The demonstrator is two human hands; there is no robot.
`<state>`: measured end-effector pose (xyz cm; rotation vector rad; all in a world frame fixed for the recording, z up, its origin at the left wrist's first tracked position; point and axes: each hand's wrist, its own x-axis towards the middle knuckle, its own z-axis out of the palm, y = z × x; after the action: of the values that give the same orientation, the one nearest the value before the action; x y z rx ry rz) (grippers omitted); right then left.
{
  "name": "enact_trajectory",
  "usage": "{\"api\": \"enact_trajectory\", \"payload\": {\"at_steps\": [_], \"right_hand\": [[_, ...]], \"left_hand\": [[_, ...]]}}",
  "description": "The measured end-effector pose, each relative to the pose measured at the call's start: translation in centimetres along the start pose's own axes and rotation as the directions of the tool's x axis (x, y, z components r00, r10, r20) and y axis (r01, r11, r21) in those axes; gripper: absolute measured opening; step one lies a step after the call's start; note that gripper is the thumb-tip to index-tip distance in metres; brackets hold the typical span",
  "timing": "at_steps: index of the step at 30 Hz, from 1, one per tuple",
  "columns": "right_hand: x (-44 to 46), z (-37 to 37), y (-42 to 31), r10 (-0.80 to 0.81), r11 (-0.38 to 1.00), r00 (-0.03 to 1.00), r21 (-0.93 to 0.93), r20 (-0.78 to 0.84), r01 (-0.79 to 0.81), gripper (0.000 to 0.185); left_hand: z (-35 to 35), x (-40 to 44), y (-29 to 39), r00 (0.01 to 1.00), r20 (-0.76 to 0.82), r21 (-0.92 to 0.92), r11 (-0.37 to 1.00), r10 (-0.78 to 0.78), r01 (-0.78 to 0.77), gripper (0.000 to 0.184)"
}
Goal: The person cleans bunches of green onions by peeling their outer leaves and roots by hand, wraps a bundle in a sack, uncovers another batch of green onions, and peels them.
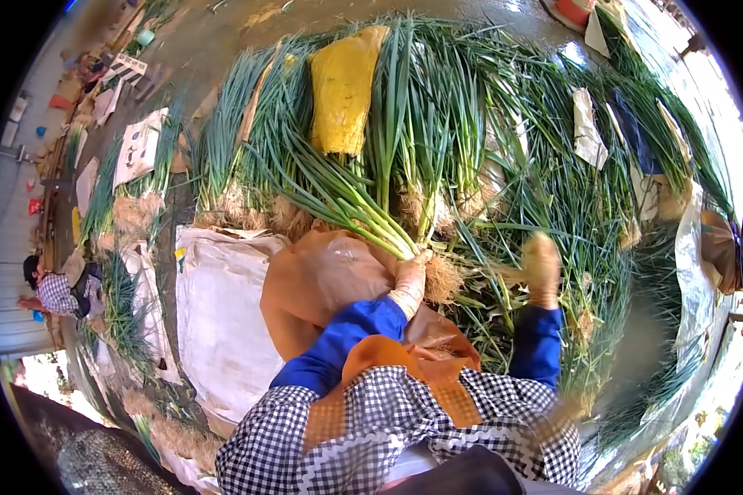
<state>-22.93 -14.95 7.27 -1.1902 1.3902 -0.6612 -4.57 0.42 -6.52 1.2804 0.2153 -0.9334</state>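
Observation:
My left hand (410, 285) is closed around the white lower stems of a small bunch of green onions (378, 221). Their leaves point up and to the left, and a tuft of pale roots (443, 280) sticks out on the right of my fist. Off to the right, my right hand (541, 272) is raised above loose leaves and smeared by motion, so its fingers cannot be made out. A pale, blurred strip lies just left of it. An orange-brown apron (330, 276) covers my lap beneath the bunch.
Many green onions (446, 107) lie in a wide row ahead, roots toward me. A yellow sack (347, 91) rests over some. Stripped leaves (491, 318) are heaped at right. A white sack (223, 309) lies at left. Farther left, another person (62, 289) sits beside more onions.

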Motion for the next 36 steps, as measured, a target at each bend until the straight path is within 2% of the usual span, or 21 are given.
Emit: {"api": "enact_trajectory", "payload": {"at_steps": [1, 2, 4, 5, 7, 9, 10, 11, 12, 15, 18, 20, 22, 24, 26, 30, 31, 32, 33, 34, 36], "right_hand": [[2.3, -5.1, 2.3, -0.078, 0.912, 0.997, -0.406, -0.03, 0.059, 0.023], [4.4, -8.5, 5.0, -0.157, 0.662, 0.987, -0.744, -0.023, 0.088, 0.026], [4.0, -7.9, 5.7, -0.746, -0.041, 0.665, -0.999, 0.035, 0.007, 0.032], [3.6, -5.4, 4.6, -0.674, 0.25, 0.736, -0.957, -0.063, 0.147, 0.034], [3.0, 2.3, 2.8, -0.422, 0.607, 0.899, -0.699, 0.119, 0.378, 0.029], [4.0, 9.9, 4.0, -0.328, 0.749, 0.869, -0.458, 0.371, 0.479, 0.04], [4.9, 13.0, 4.4, -0.147, 0.928, 0.861, -0.234, 0.486, 0.29, 0.044], [4.4, 15.2, 2.4, -0.043, 0.948, 0.848, -0.245, 0.528, 0.201, 0.041], [6.9, 17.7, 5.9, -0.257, 0.934, 0.79, -0.068, 0.556, 0.352, 0.039], [5.9, 18.7, 4.1, -0.436, 0.533, 0.767, -0.552, 0.47, 0.641, 0.033], [3.6, 18.0, 4.8, -0.414, 0.549, 0.837, -0.636, 0.357, 0.543, 0.019], [1.0, 16.1, 6.9, -0.494, 0.63, 0.769, -0.442, 0.406, 0.638, 0.015], [-3.8, 11.7, 3.2, -0.023, 0.991, 0.906, -0.112, 0.423, 0.078, 0.03], [-3.7, 7.0, 5.0, 0.13, 0.991, 0.94, -0.02, 0.315, -0.13, 0.025], [-4.0, 3.2, 5.5, -0.025, 0.996, 0.951, -0.068, 0.307, 0.048, 0.02], [-3.7, 2.0, 2.3, -0.015, 0.962, 0.991, 0.271, 0.136, -0.022, 0.018], [-3.3, 2.7, 1.6, -0.139, 0.981, 0.98, 0.153, 0.141, 0.117, 0.019], [-3.6, 4.5, 1.1, -0.255, 0.927, 0.965, 0.296, 0.053, 0.229, 0.022], [-3.6, 7.1, 0.4, -0.107, 0.785, 0.994, 0.615, 0.012, 0.077, 0.025], [-3.8, 9.0, 0.5, 0.057, 0.521, 0.998, 0.852, 0.035, -0.06, 0.028], [-4.3, 11.2, 1.9, 0.019, 0.476, 0.926, 0.811, 0.378, -0.341, 0.036]], "left_hand": [[0.4, -0.3, 0.3, 0.999, -0.025, 0.022, 1.0, 0.02, -0.02, 0.027], [0.4, -0.5, 0.6, 0.999, 0.03, -0.045, 0.999, 0.029, -0.028, 0.025], [1.0, -1.4, 1.9, 0.99, 0.097, -0.071, 0.993, 0.098, -0.091, 0.026], [1.0, -1.4, 2.1, 0.998, 0.056, 0.021, 1.0, 0.022, -0.023, 0.028], [1.0, -1.5, 2.3, 0.992, 0.12, -0.026, 0.999, 0.051, -0.048, 0.027], [1.1, -1.6, 2.9, 0.985, 0.17, -0.035, 0.999, -0.008, 0.014, 0.021], [0.5, -0.6, 2.1, 0.986, 0.166, -0.034, 0.999, 0.006, 0.0, 0.021], [-0.3, 1.3, 0.1, 0.984, 0.152, -0.08, 0.991, -0.093, 0.106, 0.02], [-0.9, 2.4, -1.3, 0.971, 0.14, -0.128, 0.969, -0.195, 0.213, 0.02], [0.5, -1.4, 2.9, 0.986, 0.095, -0.044, 0.989, -0.139, 0.144, 0.018], [0.7, -1.8, 3.6, 0.985, 0.161, 0.048, 0.997, -0.067, 0.06, 0.016], [0.1, -1.2, 3.2, 0.981, 0.163, -0.089, 0.989, -0.102, 0.117, 0.015], [0.1, -0.7, 3.1, 0.987, 0.133, -0.056, 0.994, -0.088, 0.096, 0.02], [-0.2, -0.5, 2.8, 0.974, 0.186, -0.121, 0.981, -0.127, 0.152, 0.026], [0.8, -2.5, 4.8, 0.963, 0.241, -0.131, 0.979, -0.122, 0.156, 0.029], [1.0, -3.1, 4.7, 0.915, 0.358, 0.004, 0.98, -0.186, 0.198, 0.035], [1.5, -4.3, 4.7, 0.878, 0.391, 0.112, 0.961, -0.277, 0.254, 0.034], [2.0, -5.4, 5.0, 0.835, 0.416, 0.22, 0.931, -0.359, 0.291, 0.034], [2.7, -6.6, 5.3, 0.836, 0.363, 0.272, 0.905, -0.412, 0.327, 0.031], [2.7, -7.6, 5.0, 0.774, 0.444, 0.094, 0.883, -0.451, 0.46, 0.036], [1.9, -8.1, 4.1, 0.699, 0.452, 0.071, 0.803, -0.555, 0.592, 0.03]]}}
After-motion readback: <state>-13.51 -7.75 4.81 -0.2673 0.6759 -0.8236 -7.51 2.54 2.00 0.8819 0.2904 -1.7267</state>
